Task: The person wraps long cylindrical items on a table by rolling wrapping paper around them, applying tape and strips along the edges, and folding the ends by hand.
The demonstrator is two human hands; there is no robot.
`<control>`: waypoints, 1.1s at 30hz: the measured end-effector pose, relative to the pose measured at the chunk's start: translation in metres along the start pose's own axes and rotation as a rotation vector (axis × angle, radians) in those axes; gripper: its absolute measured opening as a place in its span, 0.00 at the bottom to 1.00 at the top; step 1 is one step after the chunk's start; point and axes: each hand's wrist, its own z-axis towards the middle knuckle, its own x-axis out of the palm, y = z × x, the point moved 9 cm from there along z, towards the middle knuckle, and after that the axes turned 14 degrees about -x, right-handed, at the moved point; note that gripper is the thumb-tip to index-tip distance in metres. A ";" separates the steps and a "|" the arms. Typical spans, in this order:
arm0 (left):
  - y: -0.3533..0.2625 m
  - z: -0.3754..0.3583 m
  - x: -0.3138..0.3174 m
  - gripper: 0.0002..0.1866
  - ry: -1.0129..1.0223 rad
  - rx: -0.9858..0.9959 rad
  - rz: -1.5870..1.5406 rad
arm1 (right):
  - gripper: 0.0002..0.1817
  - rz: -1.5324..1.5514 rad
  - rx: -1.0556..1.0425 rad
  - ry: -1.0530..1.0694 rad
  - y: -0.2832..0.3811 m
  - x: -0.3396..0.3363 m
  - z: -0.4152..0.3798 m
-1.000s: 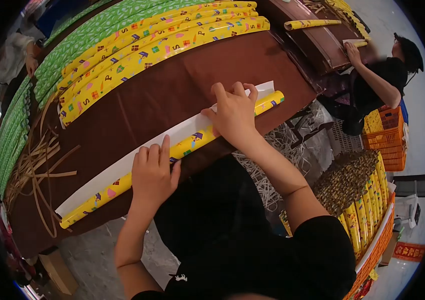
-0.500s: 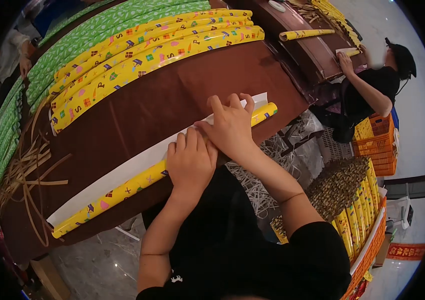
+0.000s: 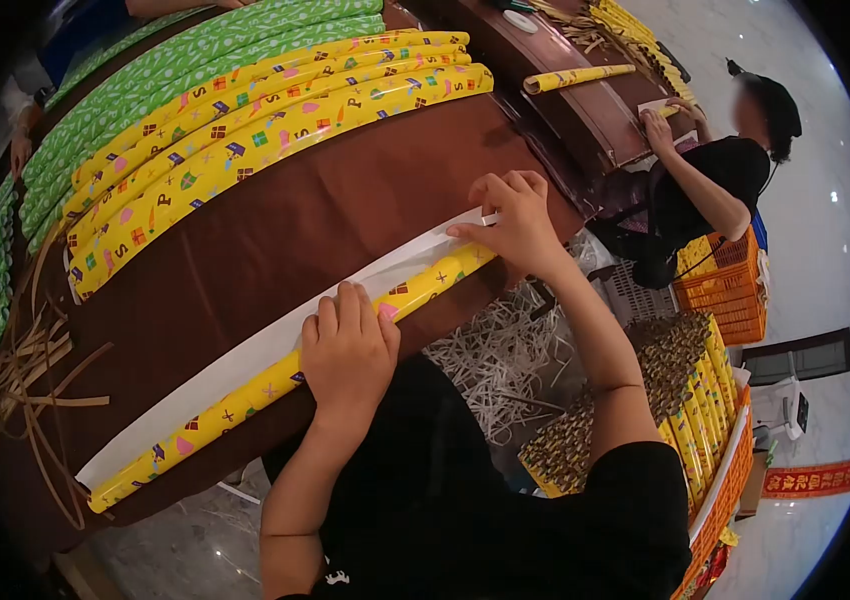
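A yellow printed wrapping paper roll [image 3: 230, 410] lies slantwise along the near edge of the brown-covered table, its white inner side showing as a strip behind it. My left hand [image 3: 350, 345] is curved over the middle of this roll, fingers close together on its far side. Toward the right end, my right hand [image 3: 520, 225] has its thumb on the paper's white edge and its fingers bent above, with a bit of white paper between them. The right fingertips' exact contact is hard to make out.
Several yellow sheets [image 3: 275, 150] and green sheets [image 3: 195, 60] lie at the back. Brown paper strips [image 3: 35, 380] are at left. A crate [image 3: 715, 510] of finished rolls stands at lower right. Across, a co-worker [image 3: 715, 180] handles paper at another table [image 3: 585, 110].
My right hand has moved right along the roll to its end, away from my left hand. My left hand has shifted slightly left and down with the view. More printed paper shows between them.
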 end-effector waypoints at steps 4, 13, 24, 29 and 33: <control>0.000 0.000 0.001 0.19 0.020 -0.002 0.018 | 0.25 -0.030 0.049 -0.057 -0.001 0.007 -0.002; 0.000 -0.002 0.003 0.20 0.025 0.005 0.045 | 0.26 -0.133 0.095 -0.077 0.007 0.011 -0.001; -0.003 -0.001 -0.001 0.20 0.020 0.011 0.017 | 0.26 -0.206 0.100 -0.055 0.016 0.019 0.003; -0.017 0.004 0.004 0.20 0.049 -0.088 0.092 | 0.26 -0.237 0.040 -0.124 0.022 0.016 0.001; -0.053 0.019 0.021 0.17 0.106 -0.030 -0.085 | 0.27 -0.240 0.062 -0.081 0.021 0.020 0.001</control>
